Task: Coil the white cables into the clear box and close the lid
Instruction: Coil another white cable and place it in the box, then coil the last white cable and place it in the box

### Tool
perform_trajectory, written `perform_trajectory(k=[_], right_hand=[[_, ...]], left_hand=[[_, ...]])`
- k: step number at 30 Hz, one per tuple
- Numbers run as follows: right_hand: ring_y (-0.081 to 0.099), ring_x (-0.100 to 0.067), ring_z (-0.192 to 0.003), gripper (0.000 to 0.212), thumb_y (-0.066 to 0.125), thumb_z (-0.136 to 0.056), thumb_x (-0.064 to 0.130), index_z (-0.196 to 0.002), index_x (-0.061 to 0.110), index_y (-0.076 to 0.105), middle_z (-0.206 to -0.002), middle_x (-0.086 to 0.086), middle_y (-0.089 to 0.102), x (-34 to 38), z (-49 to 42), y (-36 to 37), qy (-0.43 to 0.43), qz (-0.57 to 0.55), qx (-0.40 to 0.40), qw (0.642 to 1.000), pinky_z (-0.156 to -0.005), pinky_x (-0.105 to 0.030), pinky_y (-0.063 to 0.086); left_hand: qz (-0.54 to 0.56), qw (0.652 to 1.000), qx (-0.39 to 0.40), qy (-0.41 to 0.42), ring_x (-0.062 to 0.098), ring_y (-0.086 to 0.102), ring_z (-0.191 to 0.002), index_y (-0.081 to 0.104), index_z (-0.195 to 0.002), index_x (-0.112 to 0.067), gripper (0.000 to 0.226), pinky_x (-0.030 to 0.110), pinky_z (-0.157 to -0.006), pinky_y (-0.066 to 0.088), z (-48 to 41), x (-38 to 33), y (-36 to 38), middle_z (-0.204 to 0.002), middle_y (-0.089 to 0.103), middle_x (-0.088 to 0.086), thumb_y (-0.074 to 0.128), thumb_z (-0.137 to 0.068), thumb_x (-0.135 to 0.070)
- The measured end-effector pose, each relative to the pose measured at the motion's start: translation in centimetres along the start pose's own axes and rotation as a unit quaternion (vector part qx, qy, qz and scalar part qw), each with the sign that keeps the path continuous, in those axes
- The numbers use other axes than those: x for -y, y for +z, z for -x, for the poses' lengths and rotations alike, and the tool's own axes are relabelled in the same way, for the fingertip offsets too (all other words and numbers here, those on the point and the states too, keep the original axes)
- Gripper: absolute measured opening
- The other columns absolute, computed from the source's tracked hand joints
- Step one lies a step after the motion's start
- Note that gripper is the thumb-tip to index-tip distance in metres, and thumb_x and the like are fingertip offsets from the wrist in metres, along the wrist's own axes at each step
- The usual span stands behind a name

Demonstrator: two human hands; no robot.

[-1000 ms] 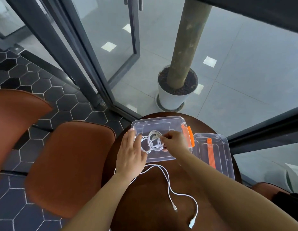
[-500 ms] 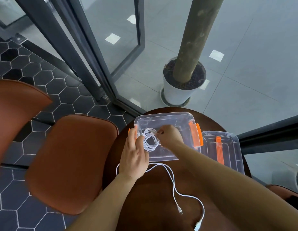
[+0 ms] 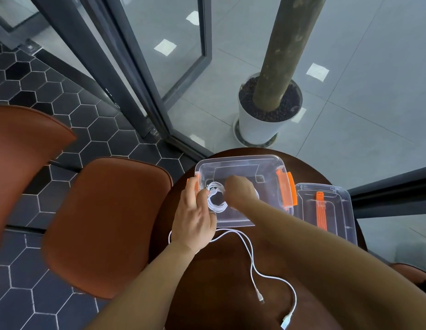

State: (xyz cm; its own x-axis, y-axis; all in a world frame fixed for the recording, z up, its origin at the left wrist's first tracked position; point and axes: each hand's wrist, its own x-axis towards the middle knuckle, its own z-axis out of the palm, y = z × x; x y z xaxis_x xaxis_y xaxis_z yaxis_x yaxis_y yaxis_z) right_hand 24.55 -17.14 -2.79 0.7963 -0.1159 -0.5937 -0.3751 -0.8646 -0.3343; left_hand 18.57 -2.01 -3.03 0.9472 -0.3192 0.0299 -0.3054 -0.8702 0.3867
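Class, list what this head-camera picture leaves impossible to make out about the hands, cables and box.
- Head view: fingertips of the right hand, hidden behind its own knuckles; grip on coil unclear.
- Head view: loose cable stretch under left hand, covered by it.
- Head view: box left latch, mostly behind left fingers.
- Head view: plugs, too small to identify.

Clear glossy plastic box (image 3: 240,163) with orange clips, smooth white cable (image 3: 249,253), on a dark polished wood table (image 3: 219,282).
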Motion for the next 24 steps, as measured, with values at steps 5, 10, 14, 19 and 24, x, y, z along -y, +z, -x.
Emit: perform_trajectory(k=[5,10,14,19,24], right_hand=[[0.067,-0.031,-0.092,0.022,0.065,-0.091,0.012,-0.111,0.008,0.068,-0.106,-0.012,0.071,0.3,0.7,-0.3,-0.004,0.002,-0.005,1.0,-0.072,-0.034,0.05],[0.067,-0.029,-0.089,0.02,0.07,-0.087,0.014,-0.107,0.011,0.068,-0.103,-0.009,0.072,0.2,1.3,-0.5,-0.009,-0.019,-0.037,0.999,-0.08,-0.038,0.058],[0.068,-0.03,-0.092,0.024,0.07,-0.086,0.019,-0.11,0.016,0.068,-0.103,-0.007,0.073,-0.1,2.2,-1.2,-0.016,-0.027,-0.052,0.998,-0.08,-0.037,0.058],[0.069,-0.03,-0.093,0.024,0.066,-0.089,0.021,-0.112,0.018,0.07,-0.108,-0.006,0.074,-0.6,3.1,-2.0,-0.028,-0.044,-0.071,0.996,-0.078,-0.034,0.056],[0.069,-0.021,-0.085,0.023,0.057,-0.094,0.019,-0.11,0.021,0.072,-0.107,-0.003,0.076,-1.3,4.9,-3.3,-0.048,-0.087,-0.096,0.99,-0.075,-0.029,0.057]], left_hand=[[0.0,1.0,0.008,-0.005,0.04,0.054,-0.125,0.059,-0.117,-0.002,0.041,0.04,-0.1,0.052,0.0,0.2,-0.1,-0.148,0.026,0.017,0.053,-0.077,-0.012],[0.001,1.0,0.003,-0.004,0.038,0.05,-0.127,0.059,-0.116,-0.003,0.043,0.041,-0.101,0.051,0.1,0.0,-0.2,-0.148,0.03,0.021,0.039,-0.081,-0.019],[-0.014,1.0,0.008,-0.001,0.039,0.048,-0.126,0.059,-0.114,-0.001,0.044,0.042,-0.103,0.05,-0.1,0.0,-0.3,-0.149,0.035,0.026,0.034,-0.082,-0.019],[-0.024,0.999,0.044,0.002,0.043,0.048,-0.132,0.059,-0.113,-0.001,0.033,0.045,-0.105,0.05,-0.1,0.1,-0.3,-0.153,0.031,0.027,0.05,-0.084,-0.013],[-0.053,0.998,0.037,0.018,0.041,0.053,-0.126,0.061,-0.107,-0.003,0.029,0.044,-0.097,0.054,0.0,-0.2,-0.8,-0.147,0.04,0.026,0.067,-0.08,-0.01]])
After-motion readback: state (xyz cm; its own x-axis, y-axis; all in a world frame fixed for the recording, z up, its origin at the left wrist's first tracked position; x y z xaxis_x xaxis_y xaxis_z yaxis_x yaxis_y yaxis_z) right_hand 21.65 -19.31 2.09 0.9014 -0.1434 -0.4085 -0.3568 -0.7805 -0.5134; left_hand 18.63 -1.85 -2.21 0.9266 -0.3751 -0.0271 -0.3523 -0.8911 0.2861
